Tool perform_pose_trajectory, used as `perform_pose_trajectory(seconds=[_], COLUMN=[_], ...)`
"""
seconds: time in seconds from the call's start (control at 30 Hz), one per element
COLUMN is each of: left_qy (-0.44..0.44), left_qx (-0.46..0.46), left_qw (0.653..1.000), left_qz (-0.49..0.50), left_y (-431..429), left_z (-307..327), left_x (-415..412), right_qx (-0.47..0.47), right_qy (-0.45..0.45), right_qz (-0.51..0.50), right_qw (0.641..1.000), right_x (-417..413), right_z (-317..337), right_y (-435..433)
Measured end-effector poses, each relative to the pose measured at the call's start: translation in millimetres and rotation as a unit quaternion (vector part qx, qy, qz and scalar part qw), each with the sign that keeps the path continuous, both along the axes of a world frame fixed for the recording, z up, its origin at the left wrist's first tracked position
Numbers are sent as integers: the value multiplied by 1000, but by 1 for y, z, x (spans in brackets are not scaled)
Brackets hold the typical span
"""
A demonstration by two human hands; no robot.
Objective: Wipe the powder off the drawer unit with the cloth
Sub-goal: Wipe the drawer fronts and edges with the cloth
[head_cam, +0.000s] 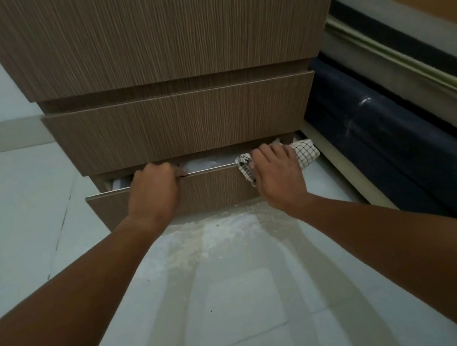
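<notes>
Arms reach down: left hand (153, 193) grips the drawer (212, 189) edge, right hand (277, 178) clutches the cloth (304, 152).

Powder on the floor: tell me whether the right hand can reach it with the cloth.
Probably yes: the right hand grips the cloth at the open drawer's top edge, and the powder lies on the floor just below, nothing between.

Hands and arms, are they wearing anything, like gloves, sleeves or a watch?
No. The left hand and right hand are bare, with no gloves. The left arm and right arm are bare as far up as the picture shows, with no sleeves. No watch or bracelet shows at either wrist. Some fingers are hidden, so I cannot rule out a ring.
</notes>
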State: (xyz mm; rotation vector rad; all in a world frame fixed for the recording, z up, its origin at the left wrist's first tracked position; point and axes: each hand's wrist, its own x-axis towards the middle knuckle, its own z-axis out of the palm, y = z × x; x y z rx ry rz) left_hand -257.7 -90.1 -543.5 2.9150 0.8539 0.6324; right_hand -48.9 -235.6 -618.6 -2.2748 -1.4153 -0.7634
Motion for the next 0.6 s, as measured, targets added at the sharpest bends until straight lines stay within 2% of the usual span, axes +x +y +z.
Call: perform_pose_trajectory(seconds=[0.1, 0.2, 0.3, 0.4, 0.43, 0.47, 0.53, 0.57, 0.6], left_qy=[-6, -9, 17, 63, 69, 72, 74, 72, 65], left_qx=[-14, -12, 7, 10, 8, 9, 4, -7, -19], left_qw=[1000, 1000, 1000, 998, 997, 997, 997, 997, 998], left_qz=[-10, -8, 13, 25, 18, 12, 5, 1, -3], left_y=[9, 12, 6, -6, -11, -15, -21, -22, -24], left_z=[-1, -2, 1, 6, 8, 8, 8, 7, 6], left_x=[-11, -13, -4, 13, 17, 22, 30, 34, 37], right_qx=[-57, -50, 36, 89, 129, 187, 338, 403, 442], right_qy=[-32, 43, 134, 211, 264, 330, 469, 507, 516], right_qz=[54, 38, -97, -235, -271, -304, -342, -340, -327], right_qw=[996, 997, 985, 945, 917, 874, 741, 682, 656], right_x=[20, 24, 24, 36, 41, 44, 48, 47, 43], right_z=[11, 19, 27, 40, 44, 50, 60, 62, 62], right_y=[-3, -2, -2, -14, -19, -26, -40, -45, -48])
